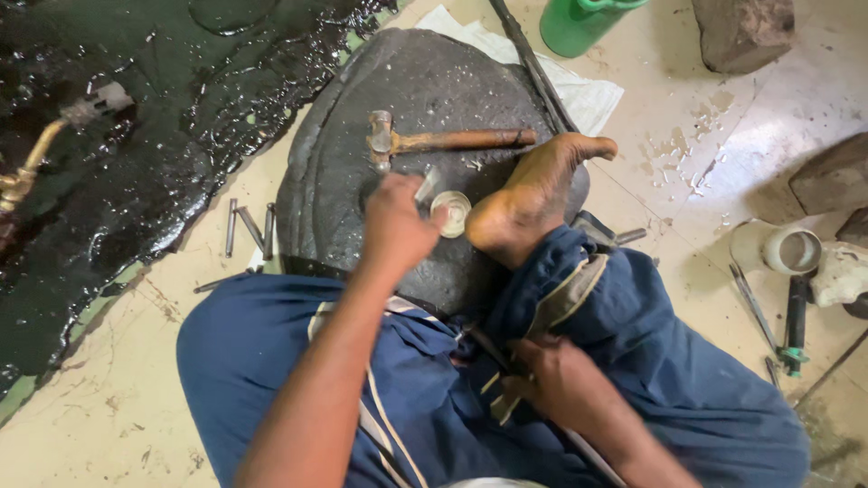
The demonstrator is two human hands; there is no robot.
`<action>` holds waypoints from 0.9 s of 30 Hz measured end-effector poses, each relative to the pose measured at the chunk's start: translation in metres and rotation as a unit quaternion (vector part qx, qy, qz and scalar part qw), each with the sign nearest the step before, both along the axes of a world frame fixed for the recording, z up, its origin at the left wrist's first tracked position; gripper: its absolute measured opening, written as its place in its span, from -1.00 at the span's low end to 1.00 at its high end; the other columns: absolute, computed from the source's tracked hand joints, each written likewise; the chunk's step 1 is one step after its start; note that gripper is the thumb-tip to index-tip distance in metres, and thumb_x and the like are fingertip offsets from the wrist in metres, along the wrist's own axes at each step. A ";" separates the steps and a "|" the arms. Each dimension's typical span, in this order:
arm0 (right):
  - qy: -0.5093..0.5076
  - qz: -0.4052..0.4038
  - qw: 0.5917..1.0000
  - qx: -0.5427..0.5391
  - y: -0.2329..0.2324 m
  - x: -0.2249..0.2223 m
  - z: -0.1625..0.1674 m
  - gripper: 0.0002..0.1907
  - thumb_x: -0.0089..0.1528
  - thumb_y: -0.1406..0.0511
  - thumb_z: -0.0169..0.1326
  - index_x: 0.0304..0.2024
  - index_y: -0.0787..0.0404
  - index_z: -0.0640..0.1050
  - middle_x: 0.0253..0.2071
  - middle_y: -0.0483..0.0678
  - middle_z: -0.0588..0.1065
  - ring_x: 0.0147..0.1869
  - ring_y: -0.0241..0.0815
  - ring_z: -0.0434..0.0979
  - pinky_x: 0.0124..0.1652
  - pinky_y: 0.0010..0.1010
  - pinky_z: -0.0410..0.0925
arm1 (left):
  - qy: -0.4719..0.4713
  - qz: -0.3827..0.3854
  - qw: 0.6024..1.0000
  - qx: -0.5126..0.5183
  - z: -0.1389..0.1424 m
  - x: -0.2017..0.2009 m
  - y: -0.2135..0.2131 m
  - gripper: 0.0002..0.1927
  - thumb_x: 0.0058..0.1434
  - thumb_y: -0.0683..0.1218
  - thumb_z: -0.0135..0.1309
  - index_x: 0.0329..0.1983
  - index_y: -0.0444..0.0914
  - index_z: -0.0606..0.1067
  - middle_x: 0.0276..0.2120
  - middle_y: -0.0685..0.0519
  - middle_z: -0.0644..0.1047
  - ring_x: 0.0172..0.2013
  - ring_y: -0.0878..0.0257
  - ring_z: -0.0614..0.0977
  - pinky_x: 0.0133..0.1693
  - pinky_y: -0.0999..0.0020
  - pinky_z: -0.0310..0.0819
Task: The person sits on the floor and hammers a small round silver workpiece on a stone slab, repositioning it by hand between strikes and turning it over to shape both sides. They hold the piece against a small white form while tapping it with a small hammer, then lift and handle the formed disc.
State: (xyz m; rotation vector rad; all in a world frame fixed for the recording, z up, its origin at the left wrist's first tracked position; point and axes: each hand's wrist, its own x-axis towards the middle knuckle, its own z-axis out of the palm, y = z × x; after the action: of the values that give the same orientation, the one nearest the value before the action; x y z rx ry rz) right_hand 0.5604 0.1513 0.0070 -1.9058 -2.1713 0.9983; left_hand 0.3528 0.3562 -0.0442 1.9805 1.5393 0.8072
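Metal ring (451,211) lies just beside left grip (398,226), clenched on a metal strip (426,187).

Your left hand (398,226) rests on the stone slab (353,154), just left of the small metal cup (451,212). The hammer (443,141) lies behind them, your foot (529,194) to their right.
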 end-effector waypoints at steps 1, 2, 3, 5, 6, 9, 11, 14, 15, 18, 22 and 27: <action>0.006 -0.017 1.000 -0.005 -0.008 0.000 -0.005 -0.57 0.07 0.20 0.30 -0.05 0.26 0.59 -0.24 0.15 0.60 -0.14 0.17 0.61 -0.14 -0.18 0.46 | -0.115 -0.008 0.990 -0.082 0.000 -0.004 0.002 -0.60 0.11 -0.12 0.32 0.01 -0.26 0.53 -0.10 -0.17 0.62 -0.08 -0.02 0.70 -0.03 0.24 0.57; 0.012 -0.031 0.999 -0.010 -0.014 -0.001 -0.010 -0.60 0.08 0.22 0.29 -0.08 0.27 0.59 -0.23 0.16 0.59 -0.14 0.20 0.60 -0.16 -0.16 0.45 | -0.227 -0.014 0.960 -0.163 0.001 -0.010 0.003 -0.70 0.19 -0.19 0.18 0.01 -0.27 0.50 -0.15 -0.17 0.63 -0.12 0.03 0.74 -0.08 0.28 0.61; 0.019 -0.043 0.999 -0.014 -0.017 -0.002 -0.014 -0.63 0.09 0.25 0.27 -0.10 0.27 0.58 -0.21 0.18 0.58 -0.14 0.22 0.59 -0.18 -0.15 0.45 | -0.335 -0.018 0.912 -0.238 0.001 -0.014 0.005 -0.77 0.28 -0.26 0.03 0.01 -0.28 0.47 -0.20 -0.17 0.63 -0.16 0.08 0.78 -0.13 0.33 0.65; 0.038 -0.082 0.994 -0.066 -0.019 -0.003 -0.017 -0.65 0.14 0.23 0.26 -0.07 0.24 0.59 -0.24 0.13 0.61 -0.21 0.09 0.62 -0.22 -0.23 0.45 | -0.310 -0.040 0.939 -0.143 -0.002 -0.016 0.007 -0.75 0.23 -0.29 0.11 -0.02 -0.30 0.46 -0.21 -0.12 0.66 -0.16 0.15 0.78 -0.13 0.37 0.64; 0.047 -0.101 0.990 -0.089 -0.019 -0.003 -0.016 -0.66 0.17 0.22 0.25 -0.05 0.22 0.59 -0.26 0.10 0.62 -0.24 0.02 0.64 -0.25 -0.27 0.46 | -0.296 -0.054 0.949 -0.093 -0.003 -0.015 0.008 -0.73 0.20 -0.30 0.14 -0.03 -0.31 0.45 -0.22 -0.09 0.67 -0.15 0.19 0.78 -0.12 0.39 0.63; 0.125 -0.298 0.920 -0.220 -0.020 -0.004 -0.003 -0.56 0.22 0.23 0.21 0.14 0.13 0.50 -0.28 -0.05 0.62 -0.39 -0.16 0.59 -0.41 -0.33 0.48 | -0.238 -0.061 0.969 -0.001 -0.011 -0.004 0.009 -0.75 0.21 -0.28 0.20 -0.04 -0.28 0.53 -0.25 -0.05 0.69 -0.21 0.12 0.78 -0.16 0.33 0.63; 0.183 -0.334 0.903 -0.199 -0.023 -0.001 0.012 -0.58 0.20 0.31 0.20 0.12 0.19 0.51 -0.33 -0.05 0.58 -0.44 -0.26 0.47 -0.48 -0.40 0.35 | -0.222 -0.102 0.970 0.008 -0.016 0.001 0.008 -0.77 0.27 -0.25 0.20 -0.03 -0.27 0.51 -0.25 -0.05 0.68 -0.18 0.07 0.77 -0.16 0.27 0.62; 0.226 -0.343 0.900 -0.144 -0.028 0.007 0.031 -0.47 0.15 0.40 0.20 0.18 0.20 0.46 -0.31 -0.15 0.55 -0.41 -0.42 0.42 -0.48 -0.51 0.31 | -0.234 -0.127 0.960 0.090 -0.021 0.003 0.006 -0.70 0.24 -0.20 0.22 0.00 -0.30 0.44 -0.25 -0.12 0.60 -0.20 -0.04 0.68 -0.17 0.15 0.56; 0.235 -0.337 0.904 -0.121 -0.028 0.009 0.035 -0.42 0.12 0.42 0.20 0.22 0.18 0.43 -0.29 -0.20 0.55 -0.39 -0.47 0.44 -0.47 -0.56 0.33 | -0.242 -0.131 0.953 0.131 -0.022 0.003 0.006 -0.66 0.21 -0.18 0.23 0.01 -0.31 0.42 -0.25 -0.15 0.56 -0.22 -0.08 0.63 -0.17 0.10 0.52; 0.151 -0.355 0.918 -0.093 -0.026 0.012 0.045 -0.39 0.26 0.43 0.21 0.39 0.19 0.51 -0.47 0.03 0.45 -0.50 -0.33 0.31 -0.50 -0.47 0.19 | -0.170 -0.118 0.975 0.084 -0.022 0.001 0.006 -0.74 0.25 -0.11 0.25 -0.10 -0.26 0.45 -0.34 -0.07 0.59 -0.23 -0.08 0.63 -0.20 0.04 0.47; 0.263 -0.371 0.891 -0.022 -0.017 0.013 0.062 -0.45 0.23 0.48 0.07 0.31 0.32 0.46 -0.38 -0.07 0.50 -0.48 -0.39 0.38 -0.52 -0.54 0.26 | -0.151 -0.134 0.976 0.080 -0.019 0.001 0.007 -0.80 0.26 -0.15 0.19 -0.13 -0.28 0.43 -0.29 -0.07 0.56 -0.21 -0.07 0.63 -0.17 0.05 0.48; 0.306 -0.351 0.884 0.038 0.004 0.007 0.074 -0.47 0.29 0.49 0.00 0.35 0.35 0.40 -0.29 -0.05 0.52 -0.44 -0.40 0.43 -0.50 -0.56 0.29 | -0.183 -0.147 0.969 0.076 -0.015 0.000 0.006 -0.82 0.29 -0.16 0.20 -0.16 -0.30 0.44 -0.28 -0.08 0.55 -0.21 -0.06 0.62 -0.18 0.06 0.47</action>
State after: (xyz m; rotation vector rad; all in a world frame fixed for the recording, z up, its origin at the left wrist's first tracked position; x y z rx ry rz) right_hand 0.5677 0.1549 0.0813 -1.7735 -1.0366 1.1105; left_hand 0.3533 0.3620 -0.0589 1.9651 0.9731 1.1146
